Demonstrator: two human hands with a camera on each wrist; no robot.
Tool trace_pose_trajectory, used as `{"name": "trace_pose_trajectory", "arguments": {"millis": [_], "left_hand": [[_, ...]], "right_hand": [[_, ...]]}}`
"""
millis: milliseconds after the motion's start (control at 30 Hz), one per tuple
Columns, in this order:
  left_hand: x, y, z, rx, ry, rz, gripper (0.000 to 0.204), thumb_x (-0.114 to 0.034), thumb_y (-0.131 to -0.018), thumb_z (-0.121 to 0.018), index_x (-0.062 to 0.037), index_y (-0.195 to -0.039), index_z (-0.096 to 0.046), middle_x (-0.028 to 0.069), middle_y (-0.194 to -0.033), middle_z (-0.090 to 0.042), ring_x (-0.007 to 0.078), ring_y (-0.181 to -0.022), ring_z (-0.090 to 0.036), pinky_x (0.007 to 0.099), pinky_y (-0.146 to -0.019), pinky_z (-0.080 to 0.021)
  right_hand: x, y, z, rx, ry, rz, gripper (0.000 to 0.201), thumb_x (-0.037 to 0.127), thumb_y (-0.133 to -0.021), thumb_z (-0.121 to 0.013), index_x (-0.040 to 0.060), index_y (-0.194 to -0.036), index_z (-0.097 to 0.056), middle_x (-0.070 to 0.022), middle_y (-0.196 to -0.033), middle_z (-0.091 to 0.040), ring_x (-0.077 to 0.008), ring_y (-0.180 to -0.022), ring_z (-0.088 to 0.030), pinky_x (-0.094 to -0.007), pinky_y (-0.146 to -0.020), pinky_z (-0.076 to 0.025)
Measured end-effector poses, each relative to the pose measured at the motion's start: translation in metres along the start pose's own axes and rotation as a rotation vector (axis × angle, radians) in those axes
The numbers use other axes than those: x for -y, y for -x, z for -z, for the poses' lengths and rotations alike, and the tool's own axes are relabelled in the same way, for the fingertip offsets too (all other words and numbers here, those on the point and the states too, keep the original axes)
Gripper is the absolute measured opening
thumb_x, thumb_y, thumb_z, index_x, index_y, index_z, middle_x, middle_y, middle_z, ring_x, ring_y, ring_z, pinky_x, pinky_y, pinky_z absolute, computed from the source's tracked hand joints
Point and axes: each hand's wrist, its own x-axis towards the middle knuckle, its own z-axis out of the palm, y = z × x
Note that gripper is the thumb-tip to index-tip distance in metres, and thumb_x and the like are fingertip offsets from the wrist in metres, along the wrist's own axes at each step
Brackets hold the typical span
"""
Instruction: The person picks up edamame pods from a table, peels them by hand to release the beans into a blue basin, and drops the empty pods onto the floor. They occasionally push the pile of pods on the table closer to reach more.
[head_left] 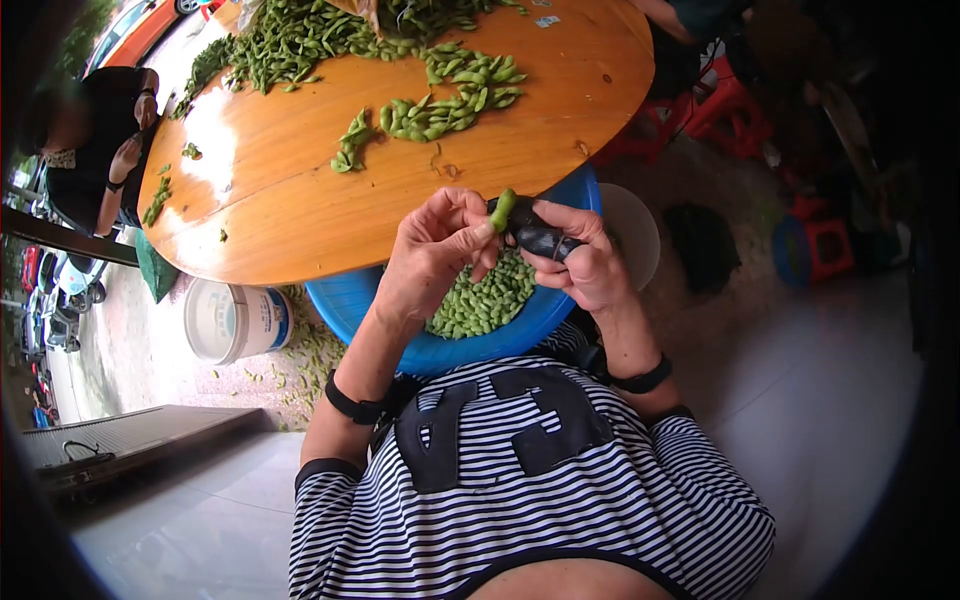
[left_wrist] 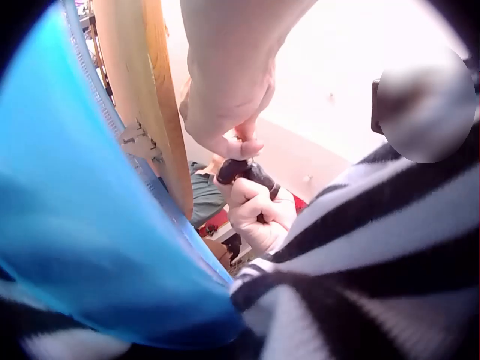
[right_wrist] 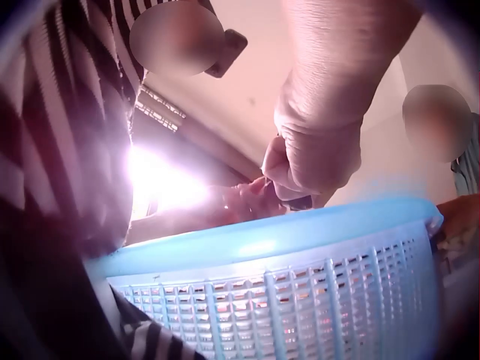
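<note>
- Green pod: held above the blue basket, towards its far rim, standing roughly upright; that spot seems chosen so that anything loosed drops inside.
- Left hand: over the left part of the basket, thumb and fingertips pinched together on the pod, a grip that probably steadies it while leaving one end free.
- Right hand: over the basket's right rim, fingers curled round a dark glossy thing whose end meets or nearly meets the pod (tool or finger cover, I cannot tell which).
- Shelled beans: inside the basket, beneath the hands; the basket sits close against the striped shirt, likely to keep the reach short.
- Wooden table: beyond the basket, its near edge overlapping the basket in the head view, glossy with a bright glare to the left; loose pods lie on it towards the basket, likely for easy reach, with a larger heap farther off.
- Room: left of the basket, a pale bucket and scattered floor pods; farther left, another person at the table; right of the basket, red stools in dimmer light.
</note>
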Motion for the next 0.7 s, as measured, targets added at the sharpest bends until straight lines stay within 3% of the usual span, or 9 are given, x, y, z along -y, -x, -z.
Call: {"name": "trace_pose_trajectory", "arguments": {"millis": [67,133,167,333,467,533,600,667,700], "left_hand": [[-0.003,0.002,-0.010,-0.087,-0.366,-0.109,0.020,-0.008,-0.083,-0.072,-0.0024,-0.095,-0.056,0.0054,-0.076,-0.062,0.0088,-0.060,-0.057,0.0206,-0.048,-0.043],[0.002,0.000,-0.011,-0.155,-0.498,-0.101,0.023,-0.011,-0.082,-0.074,-0.0019,-0.092,-0.056,0.0018,-0.068,-0.059,0.0069,-0.057,-0.054,0.0224,-0.047,-0.041],[0.008,-0.001,-0.005,-0.178,-0.695,-0.189,0.024,-0.012,-0.081,-0.075,-0.0015,-0.092,-0.056,0.0014,-0.064,-0.057,0.0066,-0.055,-0.053,0.0240,-0.047,-0.040],[0.001,0.006,-0.012,-0.160,-1.359,-0.453,0.014,-0.010,-0.088,-0.064,-0.0004,-0.095,-0.058,0.0057,-0.056,-0.053,0.0097,-0.053,-0.057,0.0296,-0.049,-0.042],[-0.014,0.007,-0.009,-0.041,-1.346,-0.282,0.021,-0.012,-0.097,-0.050,0.0025,-0.109,-0.058,0.0106,-0.076,-0.068,0.0118,-0.062,-0.060,0.0239,-0.060,-0.048],[-0.021,0.007,-0.006,0.044,-0.870,0.047,0.030,-0.016,-0.100,-0.043,0.0037,-0.120,-0.054,0.0092,-0.072,-0.067,0.0153,-0.063,-0.063,0.0255,-0.060,-0.049],[-0.014,0.006,0.000,0.059,-0.792,0.090,0.034,-0.017,-0.101,-0.040,0.0038,-0.127,-0.049,0.0095,-0.081,-0.067,0.0156,-0.069,-0.063,0.0259,-0.059,-0.048],[-0.003,0.005,-0.012,-0.098,-0.374,0.052,0.032,-0.016,-0.100,-0.041,0.0048,-0.121,-0.050,0.0084,-0.081,-0.063,0.0130,-0.071,-0.061,0.0239,-0.060,-0.048],[0.000,0.005,-0.012,-0.099,-0.374,0.052,0.032,-0.016,-0.100,-0.041,0.0048,-0.121,-0.050,0.0084,-0.081,-0.063,0.0130,-0.071,-0.061,0.0239,-0.060,-0.048]], "right_hand": [[-0.003,0.003,-0.001,-0.022,0.101,0.037,0.039,-0.008,-0.073,-0.043,-0.0053,-0.108,-0.060,-0.0029,-0.084,-0.055,-0.0044,-0.058,-0.038,-0.0168,-0.046,-0.030],[-0.005,0.002,-0.016,-0.147,0.867,0.219,0.040,-0.013,-0.071,-0.043,-0.0057,-0.107,-0.060,-0.0032,-0.084,-0.056,-0.0085,-0.067,-0.047,-0.0203,-0.057,-0.039],[-0.005,0.002,-0.023,-0.184,0.908,0.229,0.041,-0.015,-0.068,-0.045,-0.0059,-0.105,-0.060,-0.0048,-0.083,-0.055,-0.0119,-0.075,-0.051,-0.0231,-0.066,-0.041],[-0.011,-0.001,-0.016,-0.193,1.034,0.364,0.041,-0.015,-0.066,-0.045,-0.0068,-0.104,-0.059,-0.0085,-0.081,-0.054,-0.0146,-0.075,-0.052,-0.0249,-0.066,-0.042],[-0.013,-0.001,-0.008,-0.194,1.057,0.385,0.041,-0.016,-0.064,-0.046,-0.0065,-0.102,-0.059,-0.0130,-0.081,-0.054,-0.0213,-0.072,-0.052,-0.0248,-0.065,-0.042],[-0.010,0.000,-0.013,-0.216,1.051,0.344,0.039,-0.015,-0.064,-0.047,-0.0064,-0.101,-0.059,-0.0139,-0.081,-0.054,-0.0233,-0.072,-0.053,-0.0260,-0.064,-0.042],[-0.009,0.000,-0.018,-0.237,1.044,0.304,0.038,-0.015,-0.064,-0.049,-0.0063,-0.100,-0.059,-0.0148,-0.081,-0.055,-0.0252,-0.072,-0.054,-0.0271,-0.064,-0.043],[-0.014,-0.003,-0.027,-0.323,1.199,0.465,0.034,-0.015,-0.065,-0.049,-0.0065,-0.098,-0.057,-0.0107,-0.082,-0.052,-0.0218,-0.073,-0.054,-0.0266,-0.064,-0.043],[-0.018,-0.004,-0.030,-0.323,1.199,0.464,0.034,-0.015,-0.065,-0.049,-0.0065,-0.098,-0.057,-0.0107,-0.082,-0.052,-0.0218,-0.073,-0.054,-0.0266,-0.064,-0.043]]}}
